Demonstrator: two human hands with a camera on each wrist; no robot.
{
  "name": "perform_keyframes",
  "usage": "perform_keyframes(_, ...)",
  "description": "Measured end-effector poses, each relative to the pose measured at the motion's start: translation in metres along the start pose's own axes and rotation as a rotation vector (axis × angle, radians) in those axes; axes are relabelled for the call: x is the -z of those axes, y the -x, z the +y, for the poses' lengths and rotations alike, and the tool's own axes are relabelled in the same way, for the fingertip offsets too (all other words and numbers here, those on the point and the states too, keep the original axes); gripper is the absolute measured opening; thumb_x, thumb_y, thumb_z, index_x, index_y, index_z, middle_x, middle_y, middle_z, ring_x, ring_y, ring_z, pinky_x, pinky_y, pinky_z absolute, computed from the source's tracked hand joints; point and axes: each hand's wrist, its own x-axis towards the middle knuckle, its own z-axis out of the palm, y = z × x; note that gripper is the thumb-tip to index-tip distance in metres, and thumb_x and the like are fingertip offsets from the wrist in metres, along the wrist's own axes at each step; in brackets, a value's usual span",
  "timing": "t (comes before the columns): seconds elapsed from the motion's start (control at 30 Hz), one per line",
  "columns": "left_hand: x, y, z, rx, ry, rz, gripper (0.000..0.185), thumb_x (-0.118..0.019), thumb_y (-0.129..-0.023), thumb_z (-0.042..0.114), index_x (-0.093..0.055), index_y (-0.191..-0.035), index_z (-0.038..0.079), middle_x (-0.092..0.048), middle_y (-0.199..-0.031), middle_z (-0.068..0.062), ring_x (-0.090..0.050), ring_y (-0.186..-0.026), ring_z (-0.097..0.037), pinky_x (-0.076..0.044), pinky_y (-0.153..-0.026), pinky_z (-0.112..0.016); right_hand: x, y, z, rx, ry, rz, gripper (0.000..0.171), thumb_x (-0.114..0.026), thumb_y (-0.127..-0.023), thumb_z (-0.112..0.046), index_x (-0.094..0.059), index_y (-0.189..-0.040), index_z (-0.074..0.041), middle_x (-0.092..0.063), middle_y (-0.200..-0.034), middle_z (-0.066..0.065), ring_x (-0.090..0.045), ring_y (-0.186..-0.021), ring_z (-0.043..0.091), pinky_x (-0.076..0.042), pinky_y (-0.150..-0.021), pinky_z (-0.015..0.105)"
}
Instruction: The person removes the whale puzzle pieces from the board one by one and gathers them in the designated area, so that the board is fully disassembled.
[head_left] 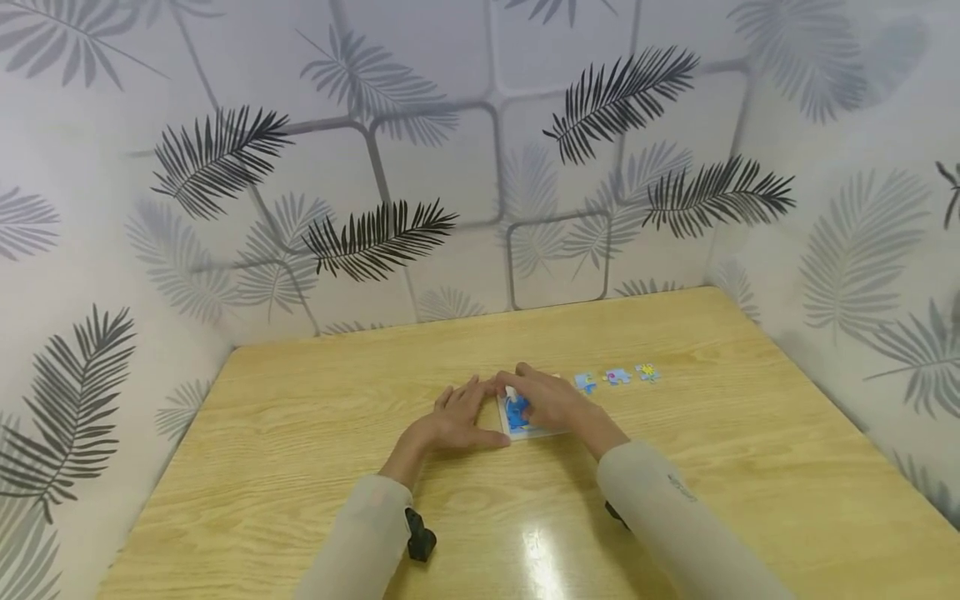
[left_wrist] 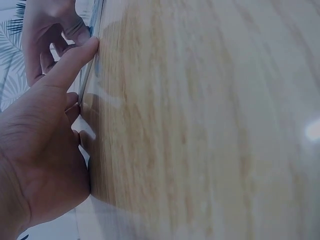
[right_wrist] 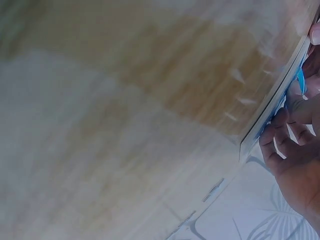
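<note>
Deep blue with white border on puzzle board (head_left: 516, 417), partly under right fingers (head_left: 521, 381); bright blue on small piece (right_wrist: 301, 80), at right thumb; light blue with green and yellow touches on first loose piece (head_left: 585, 382), right of right fingers; light blue with pinkish-red spot on second loose piece (head_left: 618, 377), farther right; yellow over pale blue on third loose piece (head_left: 647, 372), farthest; yellowish wood grain on table (head_left: 262, 433), around fingers; black and pale-grey fronds, grey rounded outlines over off-white on wall (head_left: 450, 183), beyond fingers
</note>
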Motion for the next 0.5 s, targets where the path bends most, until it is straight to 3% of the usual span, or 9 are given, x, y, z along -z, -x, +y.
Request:
perform_keyframes(0.3, 0.0006, 0.0006, 0.0043, -0.015, -0.012, 0.019, 0.08, -0.073, -0.094, 0.051, -0.035, -0.158, 0.022, -0.015, -0.174, -0.005, -0.003, -0.161, -0.035, 0.005, -0.127, -0.058, -0.0029, 0.0037, 0.0039, -0.004, -0.061, 0.003, 0.054, -0.072, -0.09, 0.009, -0.055, -0.131, -0.022, -0.05, -0.109, 0.005, -0.054, -0.082, 0.019, -0.046, -0.063, 0.029)
perform_keyframes(0.5, -0.0022, -0.0014, 0.0029, -0.015, -0.022, 0.013, 0.091, -0.071, -0.094, 0.053, -0.027, -0.164, 0.017, -0.014, -0.174, -0.007, -0.002, -0.161, -0.034, 0.007, -0.127, -0.056, 0.0017, 0.0079, 0.0055, 0.022, -0.078, 0.0, 0.045, -0.07, -0.091, 0.009, -0.06, -0.124, -0.019, -0.051, -0.111, 0.007, -0.057, -0.089, 0.021, -0.05, -0.068, 0.032)
